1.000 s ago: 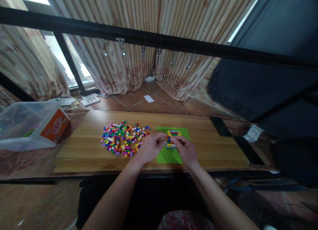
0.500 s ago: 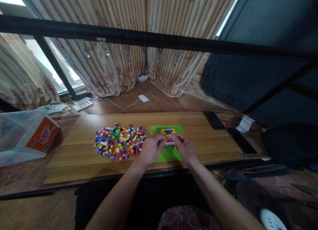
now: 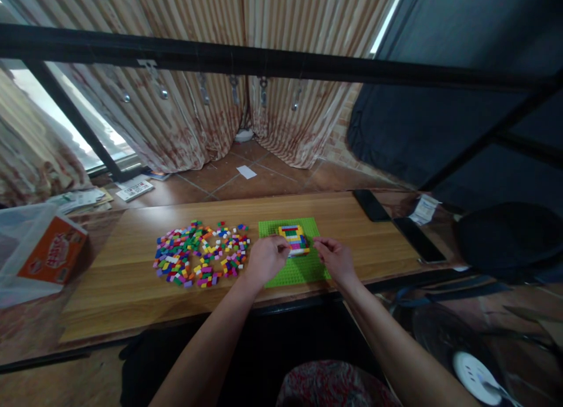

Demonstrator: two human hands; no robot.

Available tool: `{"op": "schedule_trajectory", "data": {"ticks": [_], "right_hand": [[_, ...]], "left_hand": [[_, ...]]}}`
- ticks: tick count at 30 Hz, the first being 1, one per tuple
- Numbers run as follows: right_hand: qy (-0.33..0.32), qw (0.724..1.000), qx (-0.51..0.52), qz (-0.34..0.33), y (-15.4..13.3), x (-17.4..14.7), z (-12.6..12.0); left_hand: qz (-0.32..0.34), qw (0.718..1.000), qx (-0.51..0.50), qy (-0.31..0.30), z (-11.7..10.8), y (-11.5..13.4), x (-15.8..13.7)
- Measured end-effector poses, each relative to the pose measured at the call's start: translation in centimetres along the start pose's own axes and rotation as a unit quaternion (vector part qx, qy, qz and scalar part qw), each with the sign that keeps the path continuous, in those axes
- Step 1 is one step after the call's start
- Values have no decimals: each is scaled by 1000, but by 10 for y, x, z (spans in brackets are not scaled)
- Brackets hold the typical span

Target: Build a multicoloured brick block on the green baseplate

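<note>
A green studded baseplate [image 3: 299, 273] lies on the wooden board, bearing a small multicoloured brick build [image 3: 295, 238] with yellow sides and rows of coloured bricks. My left hand [image 3: 269, 258] is at the build's left edge, thumb and fingertips closed together. Whether a brick sits between them is too small to tell. To the right of the build, over the plate's right edge, my right hand [image 3: 336, 259] is held in a pinch, apart from the bricks. Anything in its fingertips cannot be made out. Loose coloured bricks [image 3: 176, 255] are spread left of the plate.
The wooden board [image 3: 109, 284] carries two dark phones [image 3: 372, 205] at its right end. A clear plastic bin [image 3: 30, 284] with an orange label stands at the left. A dark metal bar [image 3: 281, 64] crosses in front of the curtains. A white packet [image 3: 425, 209] lies behind the phones.
My right hand has moved right, off the brick build, leaving more of it uncovered. My left hand stays by its left side. The whole view has shifted slightly.
</note>
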State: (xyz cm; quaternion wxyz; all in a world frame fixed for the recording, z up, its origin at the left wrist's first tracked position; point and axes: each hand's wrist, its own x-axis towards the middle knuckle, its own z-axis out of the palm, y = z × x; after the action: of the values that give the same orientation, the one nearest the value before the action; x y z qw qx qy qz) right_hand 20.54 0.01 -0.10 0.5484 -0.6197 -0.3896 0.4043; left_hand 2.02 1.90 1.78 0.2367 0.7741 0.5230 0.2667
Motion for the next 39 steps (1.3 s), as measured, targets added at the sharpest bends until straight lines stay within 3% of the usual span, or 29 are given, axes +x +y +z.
{"op": "schedule_trajectory", "data": {"ticks": [5, 11, 15, 19, 28, 34, 39], "right_hand": [[-11, 1000, 0, -4, 0, 3, -1], [-29, 999, -30, -25, 3, 2, 7], [-9, 991, -120, -60, 5, 1, 17], [12, 973, -214, -87, 9, 2, 24], [-33, 976, -205, -62, 8, 0, 28], [-42, 978, -198, -51, 7, 0, 29], [-37, 974, -216, -50, 8, 0, 28]], "left_hand": [[11, 1000, 15, -8, -3, 1, 4], [-35, 998, -42, -31, -2, -1, 12], [-52, 995, -73, -35, 0, -4, 15], [-39, 998, -36, -36, -3, 2, 12], [-2, 995, 90, -43, -9, 14, 10], [-47, 997, -8, -64, -5, 7, 16], [-90, 990, -105, -32, 3, -4, 14]]}}
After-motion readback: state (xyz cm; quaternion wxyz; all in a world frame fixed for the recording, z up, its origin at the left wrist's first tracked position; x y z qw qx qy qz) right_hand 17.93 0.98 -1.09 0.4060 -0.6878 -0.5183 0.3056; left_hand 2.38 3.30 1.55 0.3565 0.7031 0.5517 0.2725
